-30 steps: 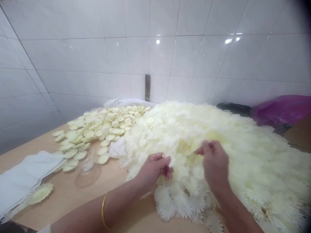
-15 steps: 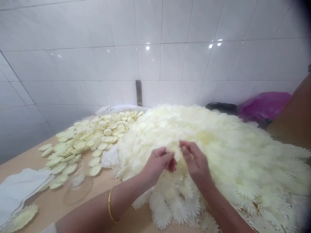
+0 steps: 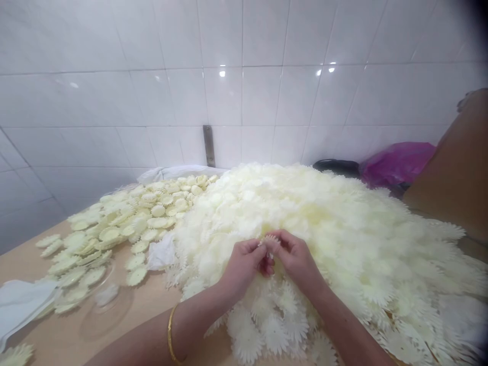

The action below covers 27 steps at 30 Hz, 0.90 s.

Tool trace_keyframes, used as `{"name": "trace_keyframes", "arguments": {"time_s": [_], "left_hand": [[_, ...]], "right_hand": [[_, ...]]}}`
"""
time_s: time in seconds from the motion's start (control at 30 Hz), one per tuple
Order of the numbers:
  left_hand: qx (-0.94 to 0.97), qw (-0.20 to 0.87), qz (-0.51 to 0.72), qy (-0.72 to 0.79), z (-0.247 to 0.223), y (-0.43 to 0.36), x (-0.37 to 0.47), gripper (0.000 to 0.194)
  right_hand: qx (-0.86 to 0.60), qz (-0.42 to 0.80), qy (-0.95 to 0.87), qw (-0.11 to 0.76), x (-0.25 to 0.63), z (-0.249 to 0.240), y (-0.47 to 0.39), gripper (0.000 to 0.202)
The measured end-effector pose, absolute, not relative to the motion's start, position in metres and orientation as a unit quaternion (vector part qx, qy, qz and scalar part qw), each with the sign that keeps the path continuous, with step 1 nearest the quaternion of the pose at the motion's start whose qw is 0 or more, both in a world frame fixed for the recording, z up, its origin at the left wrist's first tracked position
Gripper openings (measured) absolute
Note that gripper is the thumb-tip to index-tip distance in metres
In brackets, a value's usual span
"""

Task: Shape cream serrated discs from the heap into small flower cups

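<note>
A small pale flower piece [image 3: 270, 240] is pinched between my two hands, over the front of a large heap of pale yellow petal pieces [image 3: 274, 198]. My left hand [image 3: 244, 264], with a gold bangle on its wrist, has its fingers closed round the piece's left side. From the right, my right hand [image 3: 297, 256] grips the same piece with thumb and index finger. Both hands touch or nearly touch at the fingertips. Part of the piece is hidden by the fingers.
Thicker scalloped discs [image 3: 110, 234] are piled on the table [image 3: 152, 310] at the left. Nearby are a crumpled white tissue [image 3: 160, 252], a clear round dish [image 3: 107, 295] and a white cloth [image 3: 23, 305]. Behind stand a tiled wall, a black item and a purple bag [image 3: 398, 162].
My right hand has moved left and down to meet my left hand, and its fingers have closed on the flower piece. The view has turned slightly to the right.
</note>
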<state>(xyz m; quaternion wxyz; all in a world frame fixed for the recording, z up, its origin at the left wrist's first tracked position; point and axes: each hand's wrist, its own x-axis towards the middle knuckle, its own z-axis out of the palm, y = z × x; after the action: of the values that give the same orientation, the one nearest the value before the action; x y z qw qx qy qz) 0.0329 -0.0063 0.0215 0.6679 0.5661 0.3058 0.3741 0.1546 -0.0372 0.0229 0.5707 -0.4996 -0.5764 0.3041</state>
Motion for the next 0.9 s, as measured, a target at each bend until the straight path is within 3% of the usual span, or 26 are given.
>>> {"name": "trace_keyframes", "arguments": {"time_s": [0.17, 0.37, 0.73, 0.9], "left_hand": [[0.609, 0.608, 0.37, 0.35, 0.021, -0.001, 0.033, 0.028], [0.611, 0.566, 0.429, 0.349, 0.033, -0.001, 0.028, 0.013], [0.656, 0.567, 0.4, 0.298, 0.032, -0.007, 0.029, 0.016], [0.618, 0.571, 0.431, 0.326, 0.035, 0.0, 0.025, 0.013]], "right_hand": [[-0.539, 0.214, -0.593, 0.558, 0.155, 0.022, -0.038, 0.025], [-0.579, 0.142, -0.566, 0.569, 0.16, 0.017, -0.034, 0.035], [-0.49, 0.283, -0.584, 0.582, 0.156, 0.025, -0.039, 0.04], [-0.454, 0.318, -0.604, 0.573, 0.154, 0.029, -0.041, 0.031]]}}
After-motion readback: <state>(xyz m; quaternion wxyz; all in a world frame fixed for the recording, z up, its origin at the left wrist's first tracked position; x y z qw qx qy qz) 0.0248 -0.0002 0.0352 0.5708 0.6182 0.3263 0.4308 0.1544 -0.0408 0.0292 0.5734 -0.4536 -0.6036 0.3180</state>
